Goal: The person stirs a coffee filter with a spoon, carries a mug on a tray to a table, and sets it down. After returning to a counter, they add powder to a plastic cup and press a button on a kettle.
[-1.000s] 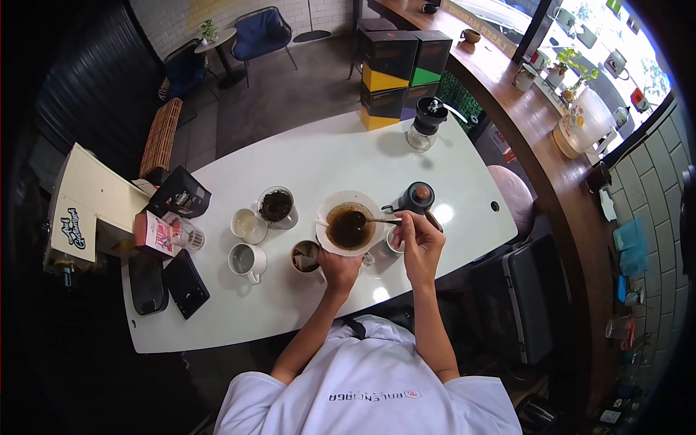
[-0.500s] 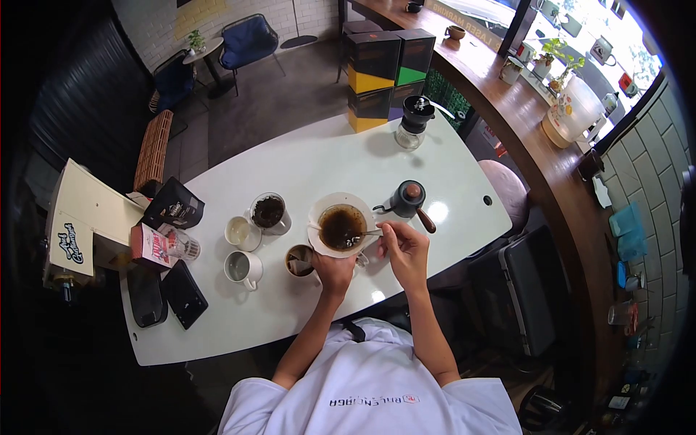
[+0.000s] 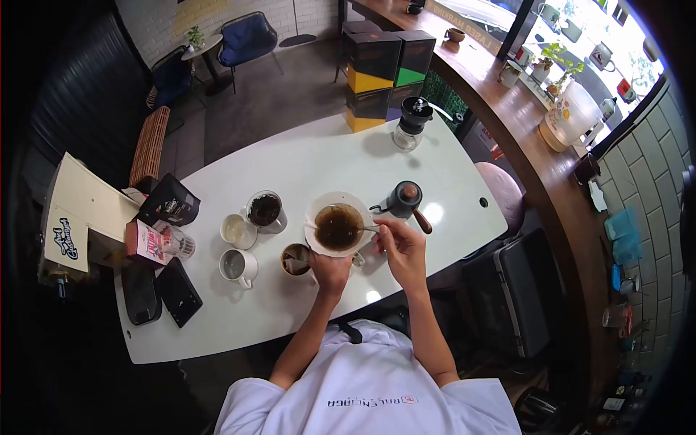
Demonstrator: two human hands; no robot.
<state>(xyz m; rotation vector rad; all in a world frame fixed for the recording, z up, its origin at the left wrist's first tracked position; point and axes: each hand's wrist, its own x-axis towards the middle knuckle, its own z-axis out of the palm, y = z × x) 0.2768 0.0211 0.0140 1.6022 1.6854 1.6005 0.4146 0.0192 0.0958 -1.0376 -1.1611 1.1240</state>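
A white paper filter [image 3: 341, 199] holds dark brown liquid with grounds at the table's middle. My left hand [image 3: 330, 272] grips its lower edge from the near side. In my right hand [image 3: 402, 250] is a thin spoon [image 3: 371, 228], pinched at the handle, its tip in the liquid. What carries the filter is mostly hidden. Just left of my left hand stands a cup with a paper bag in it [image 3: 295, 259]. A black kettle with a wooden handle [image 3: 403, 199] stands beyond my right hand.
A glass of dark grounds [image 3: 267, 212] and two white cups [image 3: 238, 230] [image 3: 238, 268] stand left. Further left lie a phone [image 3: 180, 293], a dark case [image 3: 141, 293] and a black pouch [image 3: 170, 201]. A grinder [image 3: 412, 123] and stacked boxes [image 3: 373, 80] stand at the far edge.
The whole view has shifted slightly. The spoon's tip has moved a little within the liquid, and the froth near it has thinned. Both hands keep their holds.
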